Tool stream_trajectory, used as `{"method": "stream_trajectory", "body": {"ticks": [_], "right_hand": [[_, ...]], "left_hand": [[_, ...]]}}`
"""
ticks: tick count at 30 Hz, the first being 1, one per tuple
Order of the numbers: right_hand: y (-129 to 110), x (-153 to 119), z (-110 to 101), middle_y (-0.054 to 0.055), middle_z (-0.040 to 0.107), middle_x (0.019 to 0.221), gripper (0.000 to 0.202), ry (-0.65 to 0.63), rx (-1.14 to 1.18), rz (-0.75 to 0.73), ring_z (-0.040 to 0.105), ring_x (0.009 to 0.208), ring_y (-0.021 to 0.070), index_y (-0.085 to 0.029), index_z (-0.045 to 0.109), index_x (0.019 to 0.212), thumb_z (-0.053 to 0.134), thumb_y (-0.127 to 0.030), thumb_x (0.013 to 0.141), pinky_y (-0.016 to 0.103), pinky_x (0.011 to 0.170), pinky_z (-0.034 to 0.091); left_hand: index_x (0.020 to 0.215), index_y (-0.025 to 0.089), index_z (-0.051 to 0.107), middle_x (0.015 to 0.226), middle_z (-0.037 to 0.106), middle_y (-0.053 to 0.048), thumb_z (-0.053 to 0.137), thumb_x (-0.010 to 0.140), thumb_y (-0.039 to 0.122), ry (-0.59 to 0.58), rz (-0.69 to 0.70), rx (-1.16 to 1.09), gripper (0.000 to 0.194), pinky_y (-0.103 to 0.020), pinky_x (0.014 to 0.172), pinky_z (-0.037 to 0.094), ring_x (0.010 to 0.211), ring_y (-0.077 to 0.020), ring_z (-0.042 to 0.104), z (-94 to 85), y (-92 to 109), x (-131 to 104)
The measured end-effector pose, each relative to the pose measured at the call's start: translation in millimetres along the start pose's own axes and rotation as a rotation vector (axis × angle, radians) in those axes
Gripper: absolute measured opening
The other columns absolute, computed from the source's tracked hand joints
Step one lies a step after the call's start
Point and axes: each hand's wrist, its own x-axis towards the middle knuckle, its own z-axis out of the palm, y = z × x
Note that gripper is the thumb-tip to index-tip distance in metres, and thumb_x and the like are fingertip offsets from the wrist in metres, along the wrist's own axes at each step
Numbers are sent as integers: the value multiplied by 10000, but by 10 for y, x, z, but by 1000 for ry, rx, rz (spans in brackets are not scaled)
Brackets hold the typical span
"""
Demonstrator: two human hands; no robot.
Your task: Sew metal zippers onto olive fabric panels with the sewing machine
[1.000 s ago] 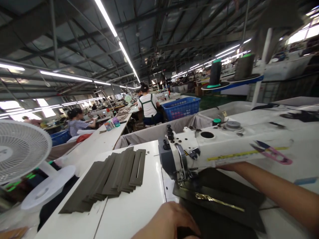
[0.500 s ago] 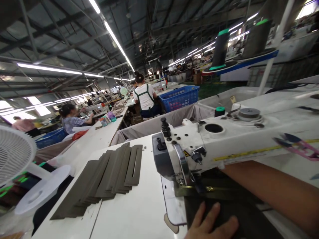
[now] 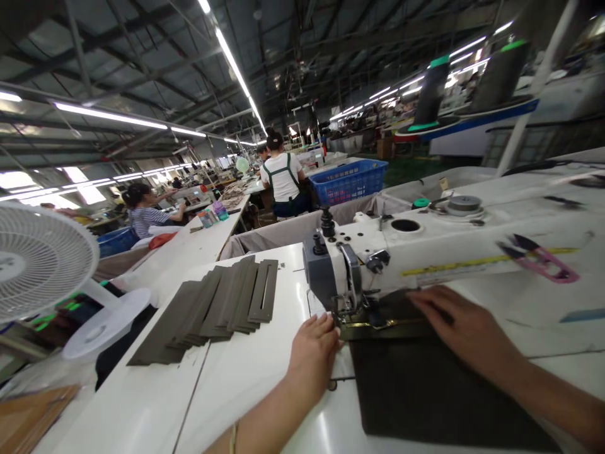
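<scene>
A dark fabric panel (image 3: 425, 391) lies under the presser foot of a white sewing machine (image 3: 444, 246) and hangs toward me over the table. Along its upper edge runs a thin gold strip (image 3: 394, 322) that looks like zipper teeth. My left hand (image 3: 314, 350) is closed at the panel's left end, just left of the presser foot, its fingertips partly hidden. My right hand (image 3: 458, 321) reaches in right of the needle, fingers together on the fabric's upper part. Left of the machine, a fanned stack of grey-green pieces (image 3: 212, 309) rests on the table, the rightmost piece slotted.
Pink-handled thread snips (image 3: 543, 258) lie on the machine arm, above a yellow measuring tape (image 3: 435, 268). A white fan (image 3: 51, 265) stands at left. Thread cones (image 3: 430, 94) sit on a stand. Behind are a blue basket (image 3: 350, 183) and seated co-workers (image 3: 283, 176).
My left hand has gone from lying spread on the fabric to the panel's left end beside the presser foot. My right hand has come into sight from behind the machine arm. The view has shifted.
</scene>
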Motion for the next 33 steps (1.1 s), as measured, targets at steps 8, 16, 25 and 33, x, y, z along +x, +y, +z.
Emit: {"method": "stream_trajectory", "body": {"ticks": [8,16,25,33], "right_hand": [[-528,-58,529,91,660,919,227,-352,-19,-278,609,854,223,-156,628,897,444,-56,809,363,764,516],[-450,-45,548,122,634,991,307,-412,-47,-365,592,896,231,-142,607,954,367,-28,800,372,784,495],[-471,49,504,105,648,971,269,-421,-55,-376,598,837,203,-160,623,925,400,-62,813,337,761,479],[-462,91,564,92,645,912,268,-461,-14,-299,584,885,208,-150,628,912,388,-62,829,348,803,458]], "left_hand": [[809,176,649,1000,680,-96,513,838,106,49,-1,37,156,-411,900,497,953,-217,637,119,86,-19],[767,181,643,965,687,-78,524,857,142,82,-17,-86,154,-352,884,505,941,-198,636,178,34,-4],[790,150,634,953,685,-115,525,845,104,68,69,29,130,-374,874,517,914,-216,648,153,69,41],[774,151,610,911,694,-110,483,861,110,106,128,53,159,-413,796,548,853,-239,664,182,-47,113]]}}
